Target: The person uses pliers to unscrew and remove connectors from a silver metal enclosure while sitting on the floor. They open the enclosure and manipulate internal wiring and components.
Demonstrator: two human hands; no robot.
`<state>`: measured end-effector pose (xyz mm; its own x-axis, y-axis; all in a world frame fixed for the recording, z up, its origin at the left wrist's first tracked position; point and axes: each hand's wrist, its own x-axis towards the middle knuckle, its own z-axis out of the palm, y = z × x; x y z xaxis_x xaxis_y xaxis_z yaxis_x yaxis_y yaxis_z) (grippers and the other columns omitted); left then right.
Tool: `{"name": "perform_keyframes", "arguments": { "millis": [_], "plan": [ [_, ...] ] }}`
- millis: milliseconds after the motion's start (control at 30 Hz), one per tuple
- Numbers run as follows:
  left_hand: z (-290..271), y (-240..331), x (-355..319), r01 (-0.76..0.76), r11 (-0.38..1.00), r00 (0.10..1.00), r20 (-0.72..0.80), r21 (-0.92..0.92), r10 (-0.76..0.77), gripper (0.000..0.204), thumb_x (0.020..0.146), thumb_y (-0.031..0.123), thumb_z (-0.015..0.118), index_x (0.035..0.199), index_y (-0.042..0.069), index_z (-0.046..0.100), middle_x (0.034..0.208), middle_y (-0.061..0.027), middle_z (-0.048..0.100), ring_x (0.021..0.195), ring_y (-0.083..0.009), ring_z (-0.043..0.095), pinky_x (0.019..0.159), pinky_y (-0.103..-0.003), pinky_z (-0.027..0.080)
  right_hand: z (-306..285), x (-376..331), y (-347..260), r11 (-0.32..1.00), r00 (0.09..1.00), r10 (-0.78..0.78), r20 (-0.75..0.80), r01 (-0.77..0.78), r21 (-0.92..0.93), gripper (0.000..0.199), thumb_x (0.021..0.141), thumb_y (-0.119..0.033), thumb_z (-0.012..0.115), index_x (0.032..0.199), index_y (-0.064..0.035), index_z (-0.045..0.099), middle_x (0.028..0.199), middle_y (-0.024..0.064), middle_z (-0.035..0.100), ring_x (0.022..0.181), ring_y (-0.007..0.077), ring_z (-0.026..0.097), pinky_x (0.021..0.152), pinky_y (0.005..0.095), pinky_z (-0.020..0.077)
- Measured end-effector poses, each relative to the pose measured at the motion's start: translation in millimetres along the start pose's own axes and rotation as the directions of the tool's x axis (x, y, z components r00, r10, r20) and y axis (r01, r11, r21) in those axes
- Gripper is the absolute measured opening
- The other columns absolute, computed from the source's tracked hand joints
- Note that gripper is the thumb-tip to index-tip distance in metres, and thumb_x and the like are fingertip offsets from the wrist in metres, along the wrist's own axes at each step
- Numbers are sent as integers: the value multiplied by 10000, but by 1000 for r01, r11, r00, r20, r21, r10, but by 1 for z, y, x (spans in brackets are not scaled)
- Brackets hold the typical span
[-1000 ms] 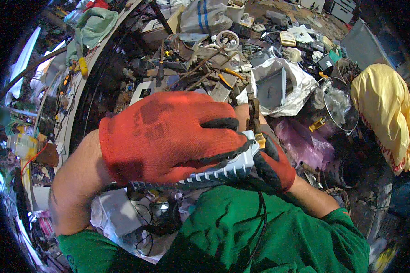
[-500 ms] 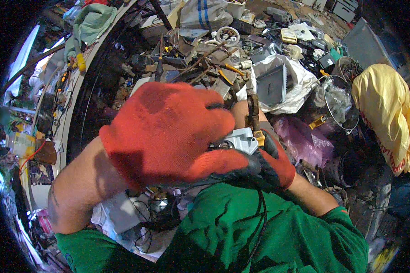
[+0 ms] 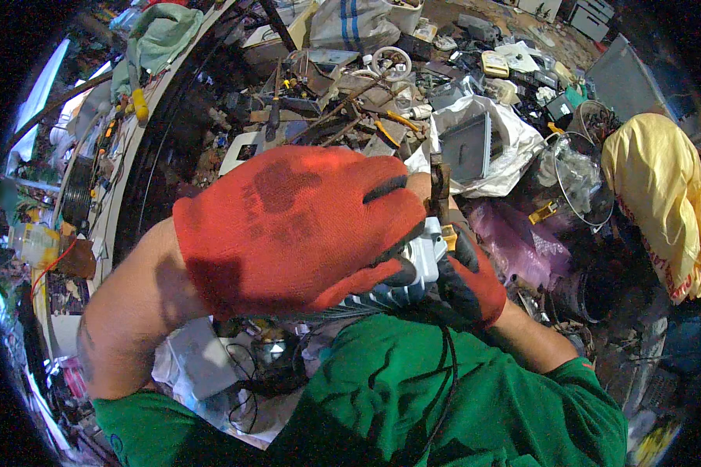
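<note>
My left hand (image 3: 300, 229), in a red work glove with dark fingertips, spans a light-grey metal casing (image 3: 424, 257) above my lap. Its fingers bend over the casing's top, and the thumb presses along the near side. Parallel fins show under the glove; the hand hides most of the casing. At the casing's right end is my right hand (image 3: 475, 280), gloved in red and black, with fingers curled. Beside its fingertips are a small yellow piece (image 3: 449, 237) and an upright dark, rusty metal bar (image 3: 439, 185). What this hand grips is partly hidden.
Beyond my hands lies a heap of scrap with orange-handled pliers (image 3: 397, 124) and a white sack (image 3: 514, 152) holding a grey panel. Purple plastic wrap (image 3: 526, 241) and a yellow bag (image 3: 654, 198) are at right. A frame edge (image 3: 136, 171) runs along the left.
My left hand has shifted slightly right, and its thumb has drawn up and back. More of the casing, including its fins, now shows. My right hand has stayed nearly in place, its fingers slightly more spread.
</note>
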<state>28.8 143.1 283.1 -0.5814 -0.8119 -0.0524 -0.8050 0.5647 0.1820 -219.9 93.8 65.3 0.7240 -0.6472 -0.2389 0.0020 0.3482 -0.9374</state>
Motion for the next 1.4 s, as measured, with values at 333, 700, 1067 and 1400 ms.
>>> {"name": "perform_keyframes", "arguments": {
  "millis": [333,700,1067,1400],
  "plan": [
    [-5,-4,-4,-3,994,999,-49,-108,-3,558,773,361,716,1232,68,594,1210,-204,590,1088,-418,592,918,-475,502,-5,5,8,995,998,-19,66,13,98,552,998,-110,549,1496,-74,313,1311,96,561,1153,175,571,983,335,487],
    [-2,2,-3,-6,999,1000,-8,48,6,468,746,252,720,1140,39,587,1116,-189,611,945,-384,634,804,-447,535,-10,7,16,999,1000,29,-6,-29,18,527,1000,-128,556,1478,-79,340,1241,82,599,1065,144,603,908,311,519],
    [1,-7,3,-182,973,980,-56,140,191,466,710,262,697,1111,42,612,1048,-158,620,870,-346,632,729,-426,529,8,3,-17,974,989,147,-17,-142,176,470,1000,-167,562,1432,-96,392,1091,29,583,916,108,576,766,287,501],
    [-6,4,6,-3,975,999,50,224,-8,364,754,289,691,995,28,615,966,-180,620,838,-335,634,683,-428,523,7,1,-13,998,998,62,3,-62,-19,505,1000,-126,546,1459,-41,356,1299,88,551,1138,165,558,977,335,467]
  ]
}}
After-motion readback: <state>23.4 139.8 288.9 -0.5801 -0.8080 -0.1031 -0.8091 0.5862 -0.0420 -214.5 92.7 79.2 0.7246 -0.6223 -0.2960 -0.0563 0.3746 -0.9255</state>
